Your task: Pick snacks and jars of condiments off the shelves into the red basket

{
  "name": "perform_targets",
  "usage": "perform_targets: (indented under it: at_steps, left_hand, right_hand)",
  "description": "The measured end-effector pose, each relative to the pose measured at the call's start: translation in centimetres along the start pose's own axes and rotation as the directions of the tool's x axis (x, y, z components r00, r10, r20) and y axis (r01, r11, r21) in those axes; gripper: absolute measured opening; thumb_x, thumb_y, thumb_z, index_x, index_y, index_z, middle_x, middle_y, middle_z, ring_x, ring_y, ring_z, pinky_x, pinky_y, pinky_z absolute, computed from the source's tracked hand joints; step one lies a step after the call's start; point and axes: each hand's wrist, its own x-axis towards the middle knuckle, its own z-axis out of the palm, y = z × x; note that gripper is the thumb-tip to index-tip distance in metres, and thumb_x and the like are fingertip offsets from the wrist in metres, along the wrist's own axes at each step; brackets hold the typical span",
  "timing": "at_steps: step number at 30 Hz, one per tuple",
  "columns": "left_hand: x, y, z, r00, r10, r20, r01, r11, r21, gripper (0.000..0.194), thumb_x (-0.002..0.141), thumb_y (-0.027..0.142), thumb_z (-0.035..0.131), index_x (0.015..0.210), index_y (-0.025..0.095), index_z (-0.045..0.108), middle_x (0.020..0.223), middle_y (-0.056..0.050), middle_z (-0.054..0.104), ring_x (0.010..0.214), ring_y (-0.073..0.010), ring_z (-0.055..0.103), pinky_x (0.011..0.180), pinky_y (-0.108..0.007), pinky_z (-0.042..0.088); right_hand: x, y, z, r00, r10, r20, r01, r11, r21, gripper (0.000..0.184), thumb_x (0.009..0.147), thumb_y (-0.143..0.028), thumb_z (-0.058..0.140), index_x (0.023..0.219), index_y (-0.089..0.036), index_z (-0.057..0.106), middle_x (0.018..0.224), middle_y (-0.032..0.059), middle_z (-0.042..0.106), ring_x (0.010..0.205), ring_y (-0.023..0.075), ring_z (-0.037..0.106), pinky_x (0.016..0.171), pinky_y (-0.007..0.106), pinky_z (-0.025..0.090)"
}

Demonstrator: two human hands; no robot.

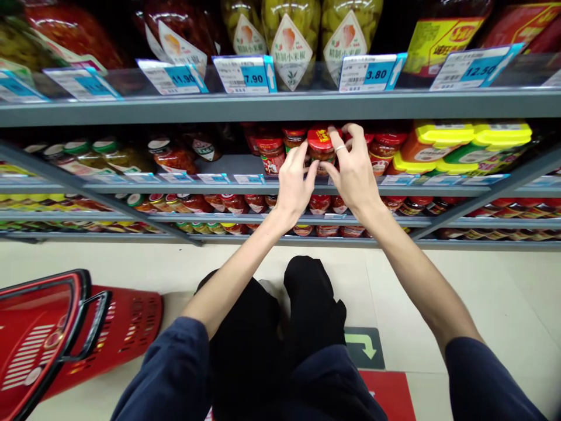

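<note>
A jar with a red lid [319, 140] stands at the front of the second shelf, between my two hands. My left hand [294, 182] curves round its left side, with the thumb near the jar's front. On the other side, my right hand [356, 169], with a ring on one finger, grips the jar's right side and the edge of its lid. Its fingertips partly cover the neighbouring jars. Just left of my left hand is another red-lidded jar [270, 153]. More red-lidded jars [387, 146] stand to the right of my right hand.
Above is a shelf edge [245, 109] with price tags and large jars of peppers [291, 35]. Yellow-lidded tubs [438, 140] sit to the right. Lower shelves hold several rows of jars. A red shopping basket [127, 327] stands on the floor at left, beside my knees.
</note>
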Motion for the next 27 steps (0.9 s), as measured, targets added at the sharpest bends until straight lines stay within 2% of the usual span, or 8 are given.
perform_targets:
  at_steps: [6, 10, 13, 18, 20, 23, 25, 27]
  left_hand:
    - [0.8, -0.6, -2.2, 0.996, 0.074, -0.058, -0.068, 0.993, 0.098, 0.055, 0.105, 0.063, 0.042, 0.136, 0.022, 0.06, 0.129, -0.014, 0.059, 0.114, -0.0261, 0.067, 0.102, -0.046, 0.06]
    - [1.5, -1.6, -4.0, 0.995, 0.071, -0.07, -0.065, 0.994, 0.089, 0.055, 0.103, 0.067, 0.042, 0.132, 0.025, 0.063, 0.128, -0.013, 0.06, 0.111, -0.0263, 0.067, 0.103, -0.045, 0.057]
    - [1.9, -1.8, -4.7, 0.994, 0.074, -0.075, -0.069, 0.995, 0.071, 0.054, 0.101, 0.068, 0.046, 0.132, 0.028, 0.064, 0.128, -0.012, 0.061, 0.112, -0.0269, 0.066, 0.105, -0.044, 0.055]
    - [0.0, -0.9, -6.3, 0.986, 0.021, -0.163, 0.0, 0.992, 0.125, 0.044, 0.104, 0.06, 0.049, 0.123, 0.026, 0.069, 0.112, -0.008, 0.065, 0.091, -0.0197, 0.066, 0.092, -0.035, 0.055]
    - [-1.6, -1.0, -7.2, 0.991, -0.035, -0.129, 0.06, 0.979, 0.192, 0.039, 0.105, 0.053, 0.052, 0.114, 0.023, 0.074, 0.097, -0.006, 0.067, 0.077, -0.0168, 0.062, 0.082, -0.032, 0.054]
    - [-3.2, -2.1, -8.1, 0.994, -0.111, 0.013, 0.103, 0.955, 0.278, 0.03, 0.101, 0.042, 0.059, 0.109, 0.019, 0.078, 0.077, -0.002, 0.066, 0.063, -0.0146, 0.054, 0.073, -0.03, 0.051]
    - [-3.0, -3.0, -8.2, 0.987, -0.148, 0.063, 0.122, 0.943, 0.31, 0.029, 0.099, 0.037, 0.06, 0.113, 0.018, 0.078, 0.074, -0.001, 0.067, 0.061, -0.0147, 0.053, 0.073, -0.029, 0.049]
    - [-2.1, -3.6, -8.0, 0.979, -0.172, 0.106, 0.125, 0.928, 0.352, 0.03, 0.098, 0.035, 0.06, 0.113, 0.018, 0.079, 0.073, -0.001, 0.069, 0.063, -0.0159, 0.056, 0.074, -0.03, 0.048]
  right_hand:
    - [1.4, -0.4, -0.8, 0.998, 0.02, 0.057, -0.014, 0.995, -0.1, 0.067, 0.107, -0.063, 0.033, 0.158, -0.02, 0.039, 0.152, 0.0203, 0.051, 0.143, 0.0443, 0.041, 0.114, 0.074, 0.038]
    - [2.1, 0.0, -0.8, 0.999, -0.009, 0.046, 0.011, 0.999, -0.03, 0.057, 0.11, -0.056, 0.034, 0.154, -0.022, 0.046, 0.145, 0.0171, 0.058, 0.144, 0.043, 0.043, 0.118, 0.073, 0.033]
    - [2.4, -0.1, -1.4, 0.998, -0.008, 0.067, 0.01, 1.0, -0.023, 0.052, 0.111, -0.048, 0.038, 0.151, -0.019, 0.052, 0.143, 0.0188, 0.06, 0.141, 0.043, 0.046, 0.119, 0.074, 0.032]
    - [-0.5, -0.9, -1.8, 1.0, -0.022, -0.003, 0.022, 0.999, 0.031, 0.05, 0.107, -0.043, 0.049, 0.154, -0.026, 0.051, 0.148, 0.0141, 0.06, 0.145, 0.0396, 0.046, 0.12, 0.067, 0.036]
    - [-2.7, -0.9, -1.1, 1.0, 0.005, -0.023, -0.004, 0.999, 0.052, 0.044, 0.108, -0.04, 0.047, 0.148, -0.025, 0.058, 0.14, 0.0142, 0.066, 0.136, 0.0371, 0.056, 0.113, 0.061, 0.045]
    - [-5.1, -0.4, 0.7, 0.994, 0.103, 0.031, -0.105, 0.993, 0.063, 0.039, 0.109, -0.037, 0.045, 0.136, -0.021, 0.068, 0.111, 0.013, 0.078, 0.103, 0.0312, 0.073, 0.092, 0.046, 0.055]
    - [-5.1, -0.3, 1.7, 0.984, 0.148, 0.097, -0.152, 0.987, 0.041, 0.037, 0.108, -0.036, 0.048, 0.134, -0.02, 0.069, 0.098, 0.0102, 0.08, 0.089, 0.0291, 0.075, 0.082, 0.041, 0.055]
    - [-4.1, -0.5, 2.3, 0.974, 0.159, 0.162, -0.16, 0.987, -0.006, 0.038, 0.108, -0.036, 0.049, 0.136, -0.022, 0.069, 0.096, 0.0097, 0.081, 0.087, 0.0304, 0.075, 0.08, 0.041, 0.054]
